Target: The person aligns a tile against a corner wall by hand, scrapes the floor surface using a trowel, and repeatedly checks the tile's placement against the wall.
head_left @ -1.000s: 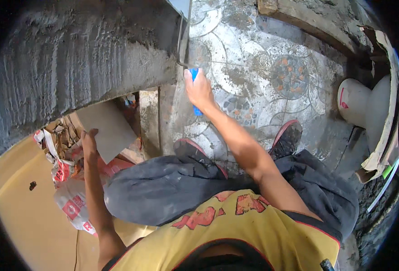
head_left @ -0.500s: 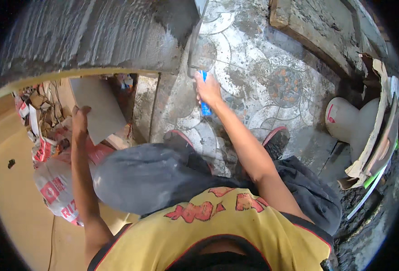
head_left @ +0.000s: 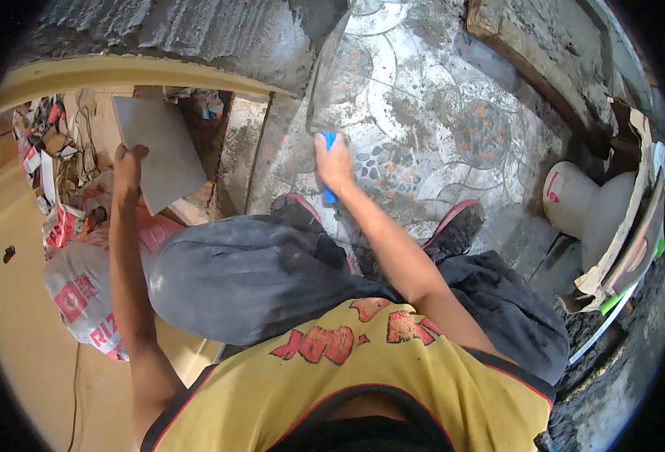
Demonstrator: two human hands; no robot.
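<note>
My right hand (head_left: 335, 163) grips the blue handle of a metal trowel (head_left: 329, 71), whose blade points up toward the mortar-covered wall (head_left: 197, 34). Out to the left, my left hand (head_left: 127, 167) holds the lower edge of a grey square tile (head_left: 159, 151) and lifts it over the clutter. I am squatting, with grey trousers and two dark shoes with red trim (head_left: 457, 226) on the patterned floor (head_left: 453, 128).
A printed white sack (head_left: 84, 294) and scraps of packaging lie at the left. A white toilet (head_left: 581, 207) and cardboard pieces stand at the right. A low mortar-smeared ledge (head_left: 528, 60) runs along the upper right.
My left hand has raised the grey tile higher and further left. My right hand with the trowel has stayed close to the wall's corner, and the view has shifted slightly.
</note>
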